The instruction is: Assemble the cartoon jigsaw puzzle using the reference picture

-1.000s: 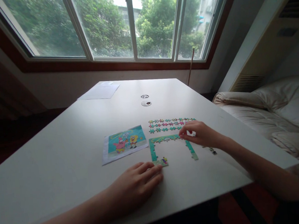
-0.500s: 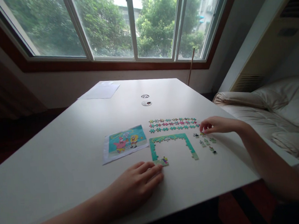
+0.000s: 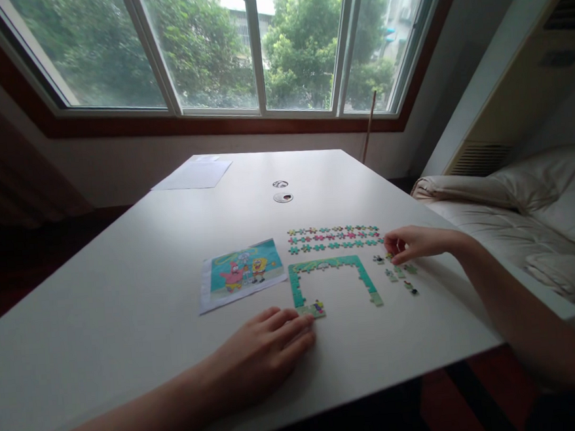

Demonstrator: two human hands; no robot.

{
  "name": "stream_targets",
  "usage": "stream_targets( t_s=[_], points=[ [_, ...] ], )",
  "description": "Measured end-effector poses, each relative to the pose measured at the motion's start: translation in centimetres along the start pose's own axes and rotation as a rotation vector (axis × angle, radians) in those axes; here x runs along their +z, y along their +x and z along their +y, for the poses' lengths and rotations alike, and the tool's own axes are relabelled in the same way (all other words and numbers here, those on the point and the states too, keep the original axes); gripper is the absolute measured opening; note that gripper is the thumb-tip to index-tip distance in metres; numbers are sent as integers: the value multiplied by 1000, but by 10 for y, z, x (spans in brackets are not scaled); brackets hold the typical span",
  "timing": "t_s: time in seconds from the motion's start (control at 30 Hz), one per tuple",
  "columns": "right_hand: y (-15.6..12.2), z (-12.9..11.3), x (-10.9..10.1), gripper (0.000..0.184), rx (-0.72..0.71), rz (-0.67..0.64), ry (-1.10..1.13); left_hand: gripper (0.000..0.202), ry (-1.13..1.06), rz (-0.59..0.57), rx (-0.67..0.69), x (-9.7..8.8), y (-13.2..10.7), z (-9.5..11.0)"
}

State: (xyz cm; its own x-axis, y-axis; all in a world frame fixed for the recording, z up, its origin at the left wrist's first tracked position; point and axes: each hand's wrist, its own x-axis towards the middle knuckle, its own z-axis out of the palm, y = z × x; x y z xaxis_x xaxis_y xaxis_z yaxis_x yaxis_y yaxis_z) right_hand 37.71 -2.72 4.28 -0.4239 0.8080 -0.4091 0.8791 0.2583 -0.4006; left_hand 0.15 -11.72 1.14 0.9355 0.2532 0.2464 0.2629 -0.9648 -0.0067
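My left hand [image 3: 265,351] lies flat on the white table [image 3: 124,279], fingers stretched out, its tips touching the lower left end of a partly built teal puzzle frame [image 3: 328,265]. To the right of the frame my right hand [image 3: 410,243] curls its fingers in a pinch over a few loose puzzle pieces [image 3: 397,275]; a small piece seems to sit at its fingertips. Rows of loose pieces [image 3: 335,237] lie just beyond the frame. A cartoon reference picture [image 3: 242,274] lies left of the frame.
A sheet of paper [image 3: 193,175] lies at the table's far left. Two round cable holes [image 3: 282,191] sit mid-table. A cushioned sofa [image 3: 523,205] stands to the right, windows [image 3: 256,47] behind, and a thin stick [image 3: 368,134] leans at the far edge.
My right hand left the frame's top right corner and moved right to the loose pieces beside it. My left hand stayed in place.
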Motion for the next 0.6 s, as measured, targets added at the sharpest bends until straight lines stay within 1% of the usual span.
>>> stream_targets(
  t_s=[0.13, 0.23, 0.33, 0.43, 0.5, 0.6],
  points=[
    [-4, -7, -3, 23, -51, 63, 12, 24, 1, -9, -10, 2, -1, 0],
    [-3, -26, 1, 27, -119, 146, 106, 24, 4, -3, -13, 1, 0, 0],
    [4, -56, 19, 29, -224, 228, 232, 25, 0, 13, -7, -2, 2, 1],
    [12, -87, 44, 23, -330, 258, 289, 25, 2, 20, -7, -3, 3, 1],
    [14, -104, 57, 18, -353, 285, 270, 25, 9, 21, -6, -3, 3, 1],
    [14, -118, 69, 13, -346, 320, 253, 24, 19, 20, -6, -1, 3, 1]
  ],
)
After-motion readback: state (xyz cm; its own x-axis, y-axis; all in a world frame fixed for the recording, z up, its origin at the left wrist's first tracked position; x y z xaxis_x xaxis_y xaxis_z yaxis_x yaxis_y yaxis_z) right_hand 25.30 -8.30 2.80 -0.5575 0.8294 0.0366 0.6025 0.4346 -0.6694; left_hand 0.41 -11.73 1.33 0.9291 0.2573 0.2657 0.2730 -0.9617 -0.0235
